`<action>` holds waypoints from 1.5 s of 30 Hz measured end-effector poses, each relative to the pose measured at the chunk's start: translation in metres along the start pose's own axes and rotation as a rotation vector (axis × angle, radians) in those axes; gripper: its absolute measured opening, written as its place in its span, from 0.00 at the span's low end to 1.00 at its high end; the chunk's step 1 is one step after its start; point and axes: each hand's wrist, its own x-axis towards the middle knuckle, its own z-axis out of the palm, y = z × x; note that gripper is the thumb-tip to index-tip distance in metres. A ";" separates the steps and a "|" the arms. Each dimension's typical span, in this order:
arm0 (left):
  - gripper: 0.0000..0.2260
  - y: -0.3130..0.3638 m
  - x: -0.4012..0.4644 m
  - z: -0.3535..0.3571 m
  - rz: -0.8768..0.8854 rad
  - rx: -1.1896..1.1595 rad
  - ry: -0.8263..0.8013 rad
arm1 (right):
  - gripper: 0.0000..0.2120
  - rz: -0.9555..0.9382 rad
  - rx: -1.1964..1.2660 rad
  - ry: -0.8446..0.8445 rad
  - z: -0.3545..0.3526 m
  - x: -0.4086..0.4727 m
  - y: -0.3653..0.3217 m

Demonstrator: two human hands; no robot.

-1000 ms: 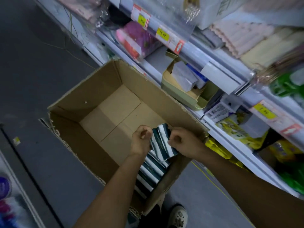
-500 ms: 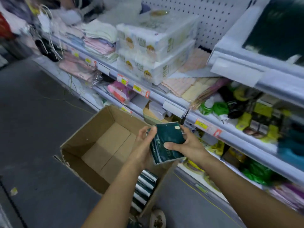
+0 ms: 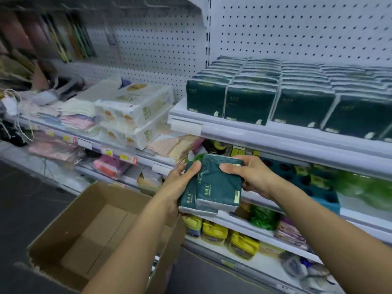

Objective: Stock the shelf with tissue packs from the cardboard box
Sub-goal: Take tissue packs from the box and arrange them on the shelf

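Item: two dark green, plastic-wrapped rectangular tissue packs [image 3: 214,185], stacked and slightly offset, held below the white metal shelf [image 3: 275,134] and above the open brown cardboard box [image 3: 70,236]. Left hand [image 3: 182,183] wraps the stack's left edge, thumb on top; right hand [image 3: 252,175] clasps the right edge, both closed firmly on it. Handling, by judgement: light, soft, compressible, film likely slick; best taken by opposite short edges. Destination: beside the rows of matching green packs [image 3: 265,96] on that shelf.
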 end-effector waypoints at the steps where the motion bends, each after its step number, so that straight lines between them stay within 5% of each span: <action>1: 0.23 0.005 -0.001 0.010 0.021 0.008 -0.001 | 0.15 -0.014 0.018 0.032 -0.013 -0.008 -0.002; 4: 0.14 0.023 -0.002 0.038 0.099 0.040 0.002 | 0.13 -0.081 0.074 0.128 -0.050 -0.030 -0.008; 9: 0.13 0.051 0.006 0.072 0.243 0.108 0.019 | 0.09 -0.167 0.315 0.250 -0.099 -0.066 -0.015; 12: 0.13 0.063 0.010 0.096 0.293 0.140 -0.005 | 0.03 -0.324 0.369 0.463 -0.118 -0.082 -0.021; 15: 0.14 0.071 0.016 0.113 0.289 0.151 -0.042 | 0.11 -0.428 0.188 0.683 -0.133 -0.082 -0.024; 20: 0.15 0.079 0.022 0.131 0.310 0.183 -0.067 | 0.07 -0.472 -0.152 0.873 -0.144 -0.060 -0.025; 25: 0.13 0.085 0.031 0.133 0.319 0.206 -0.083 | 0.12 -0.341 -0.431 0.965 -0.155 -0.031 -0.024; 34: 0.16 0.089 0.041 0.131 0.277 0.204 -0.126 | 0.11 -0.153 -0.591 1.058 -0.143 -0.021 -0.023; 39: 0.17 0.090 0.040 0.136 0.246 0.223 -0.217 | 0.15 -0.307 -0.534 1.146 -0.139 -0.037 -0.021; 42: 0.19 0.091 0.035 0.147 0.242 0.322 -0.317 | 0.12 -0.549 -0.375 0.922 -0.130 -0.056 -0.037; 45: 0.19 0.090 0.026 0.166 0.272 0.382 -0.431 | 0.15 -0.369 -0.413 0.407 -0.126 -0.073 -0.057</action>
